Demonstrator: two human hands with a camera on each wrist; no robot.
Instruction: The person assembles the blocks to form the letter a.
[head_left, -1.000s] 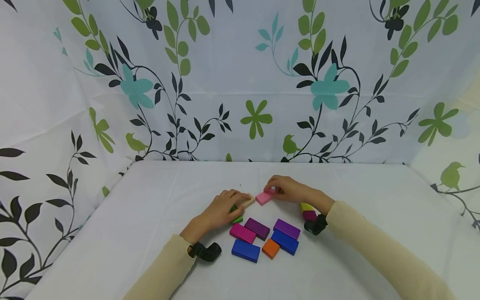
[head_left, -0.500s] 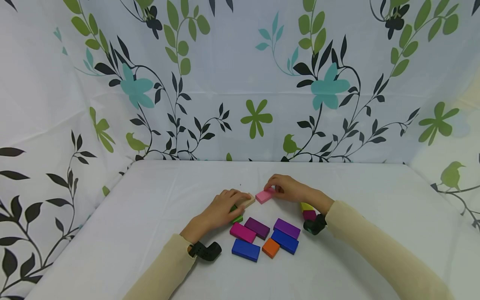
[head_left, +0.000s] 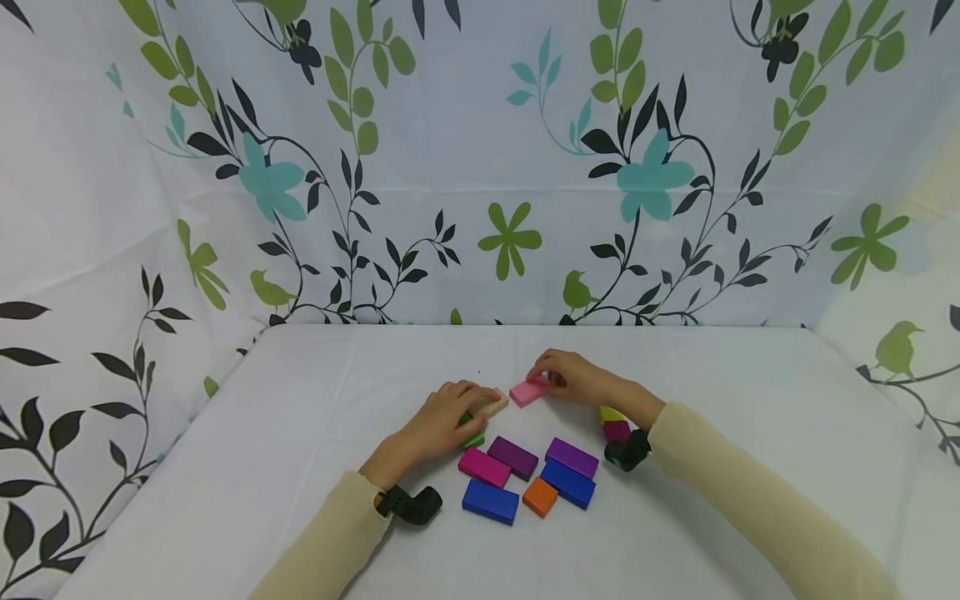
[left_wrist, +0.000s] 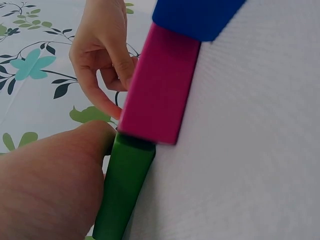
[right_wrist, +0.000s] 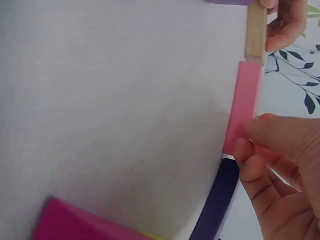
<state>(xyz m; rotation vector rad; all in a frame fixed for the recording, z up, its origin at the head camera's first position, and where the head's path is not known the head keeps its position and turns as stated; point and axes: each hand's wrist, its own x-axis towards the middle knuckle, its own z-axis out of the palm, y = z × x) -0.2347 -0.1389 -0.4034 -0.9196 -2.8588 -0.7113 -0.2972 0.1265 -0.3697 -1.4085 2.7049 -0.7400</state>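
In the head view my left hand (head_left: pixel 442 419) lies over a plain wooden block (head_left: pixel 495 404), with a green block (head_left: pixel 474 440) partly hidden beneath it. The right wrist view shows left fingers curled at the side of that wooden block (right_wrist: pixel 256 32). My right hand (head_left: pixel 577 377) pinches a pink block (head_left: pixel 527 392) between thumb and fingers. This pink block (right_wrist: pixel 243 102) lies end to end with the wooden one, a thin gap between them. At its other end is a dark blue-purple block (right_wrist: pixel 216 202), covered by the right hand in the head view.
Nearer the person lie a magenta block (head_left: pixel 484 467), a dark purple block (head_left: pixel 513 457), a violet block (head_left: pixel 572 457), two blue blocks (head_left: pixel 490 502) and a small orange block (head_left: pixel 541 497). A yellow block (head_left: pixel 611 414) and another magenta block (head_left: pixel 617 431) sit by the right wrist.
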